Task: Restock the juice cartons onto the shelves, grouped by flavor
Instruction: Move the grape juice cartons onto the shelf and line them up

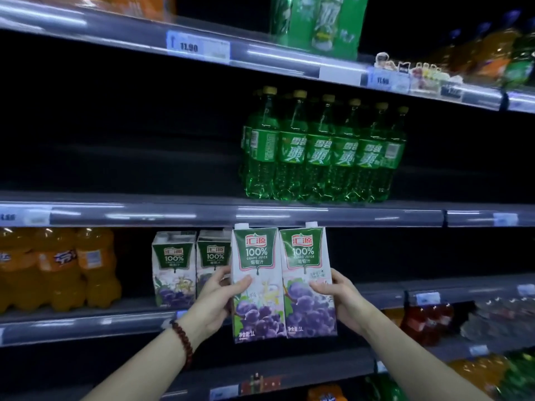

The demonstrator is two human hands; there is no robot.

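Two grape juice cartons, white with green labels and purple grapes, are held upright side by side in front of the shelf. My left hand (215,302) grips the left grape carton (256,285) and my right hand (340,299) grips the right grape carton (308,282). Behind them, two more grape cartons (173,267) stand on the shelf (86,316), to the left of the held pair. The second shelf carton (212,259) is partly hidden by my left hand and the held carton.
Orange soda bottles (58,270) stand at the shelf's left. A pack of green soda bottles (321,151) sits on the shelf above. Red drink bottles (428,322) are low at right. The shelf is dark and bare to the right of the held cartons.
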